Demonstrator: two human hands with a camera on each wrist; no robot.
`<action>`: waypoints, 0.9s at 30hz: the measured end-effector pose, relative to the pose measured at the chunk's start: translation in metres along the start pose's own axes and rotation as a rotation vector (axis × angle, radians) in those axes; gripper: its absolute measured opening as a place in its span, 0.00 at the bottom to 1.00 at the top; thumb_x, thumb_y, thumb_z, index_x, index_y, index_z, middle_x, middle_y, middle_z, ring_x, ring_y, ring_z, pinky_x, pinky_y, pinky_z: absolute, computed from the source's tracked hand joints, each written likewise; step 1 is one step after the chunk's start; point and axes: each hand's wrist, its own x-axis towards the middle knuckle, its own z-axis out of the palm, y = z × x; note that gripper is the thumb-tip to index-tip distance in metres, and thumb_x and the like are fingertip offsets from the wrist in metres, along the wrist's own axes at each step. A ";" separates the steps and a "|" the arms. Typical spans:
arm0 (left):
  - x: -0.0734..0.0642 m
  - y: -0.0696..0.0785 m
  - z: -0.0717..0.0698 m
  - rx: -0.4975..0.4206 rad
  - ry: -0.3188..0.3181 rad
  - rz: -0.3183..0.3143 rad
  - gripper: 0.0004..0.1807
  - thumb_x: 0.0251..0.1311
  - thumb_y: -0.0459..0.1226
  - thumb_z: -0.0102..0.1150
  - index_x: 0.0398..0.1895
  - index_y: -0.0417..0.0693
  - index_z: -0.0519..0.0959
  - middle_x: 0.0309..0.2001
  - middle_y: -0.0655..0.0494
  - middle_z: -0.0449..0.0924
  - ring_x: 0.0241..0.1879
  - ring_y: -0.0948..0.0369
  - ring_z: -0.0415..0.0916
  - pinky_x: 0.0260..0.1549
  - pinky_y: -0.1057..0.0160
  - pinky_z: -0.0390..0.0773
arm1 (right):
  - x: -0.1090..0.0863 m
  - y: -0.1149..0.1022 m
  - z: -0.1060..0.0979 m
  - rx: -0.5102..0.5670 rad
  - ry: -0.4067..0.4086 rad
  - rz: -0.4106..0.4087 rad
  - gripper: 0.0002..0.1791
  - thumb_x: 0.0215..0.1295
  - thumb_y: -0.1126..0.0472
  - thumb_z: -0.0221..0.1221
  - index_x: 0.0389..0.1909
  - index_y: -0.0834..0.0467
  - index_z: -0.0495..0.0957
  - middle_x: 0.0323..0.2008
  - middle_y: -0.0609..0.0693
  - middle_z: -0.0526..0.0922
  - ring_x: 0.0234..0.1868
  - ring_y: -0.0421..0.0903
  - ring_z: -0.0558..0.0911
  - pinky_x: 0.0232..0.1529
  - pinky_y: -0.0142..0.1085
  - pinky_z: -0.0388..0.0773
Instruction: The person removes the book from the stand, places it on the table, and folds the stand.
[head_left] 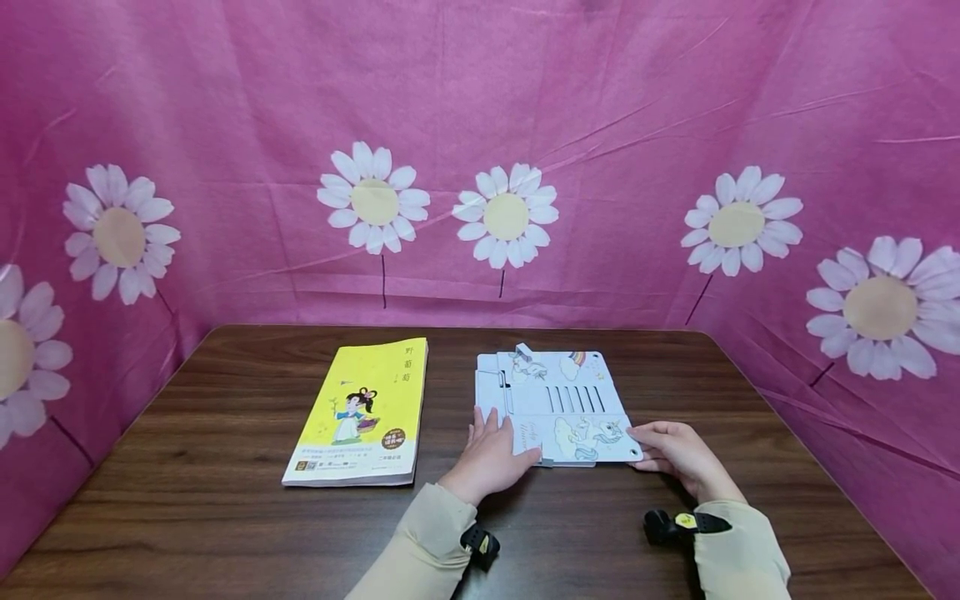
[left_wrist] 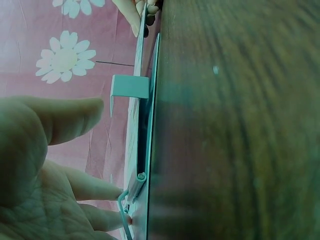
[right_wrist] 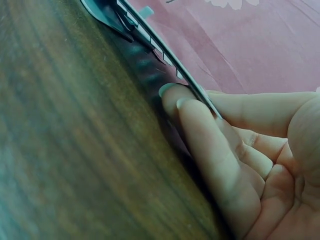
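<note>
A white folding book stand [head_left: 577,392] with unicorn and rainbow drawings and a row of slots lies nearly flat on the table. My right hand [head_left: 678,454] pinches its near right corner, thumb above and fingers underneath; the right wrist view shows the panel edge [right_wrist: 172,62] between them, lifted a little off the wood. On the near left part my left hand [head_left: 491,454] rests with outstretched fingers. In the left wrist view its fingertips touch the stand by a bent wire [left_wrist: 123,215], while the thumb stays apart from a small folded clip [left_wrist: 131,86].
To the left, a yellow book [head_left: 360,408] with a cartoon figure on its cover lies on the dark wooden table [head_left: 217,442]. A pink cloth [head_left: 450,83] printed with daisies hangs behind the table and along both sides.
</note>
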 end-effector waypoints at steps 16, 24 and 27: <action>0.001 0.000 -0.036 -0.065 0.156 0.070 0.39 0.69 0.49 0.53 0.73 0.30 0.59 0.75 0.34 0.53 0.77 0.39 0.43 0.74 0.40 0.46 | -0.003 -0.023 -0.001 0.053 0.242 -0.125 0.30 0.74 0.57 0.55 0.63 0.78 0.64 0.32 0.43 0.88 0.33 0.37 0.87 0.41 0.33 0.85; -0.003 -0.004 -0.077 0.025 0.308 0.073 0.39 0.70 0.49 0.53 0.75 0.35 0.57 0.77 0.39 0.51 0.78 0.43 0.42 0.75 0.44 0.45 | -0.019 -0.056 0.015 0.221 0.341 -0.346 0.12 0.69 0.50 0.60 0.48 0.51 0.79 0.35 0.35 0.88 0.39 0.33 0.87 0.44 0.28 0.83; -0.004 -0.009 -0.092 0.048 0.347 0.061 0.39 0.70 0.50 0.52 0.75 0.36 0.56 0.78 0.41 0.50 0.78 0.44 0.42 0.76 0.45 0.44 | -0.021 -0.070 0.025 0.194 0.354 -0.406 0.24 0.70 0.49 0.59 0.59 0.60 0.75 0.36 0.33 0.87 0.41 0.31 0.86 0.46 0.25 0.81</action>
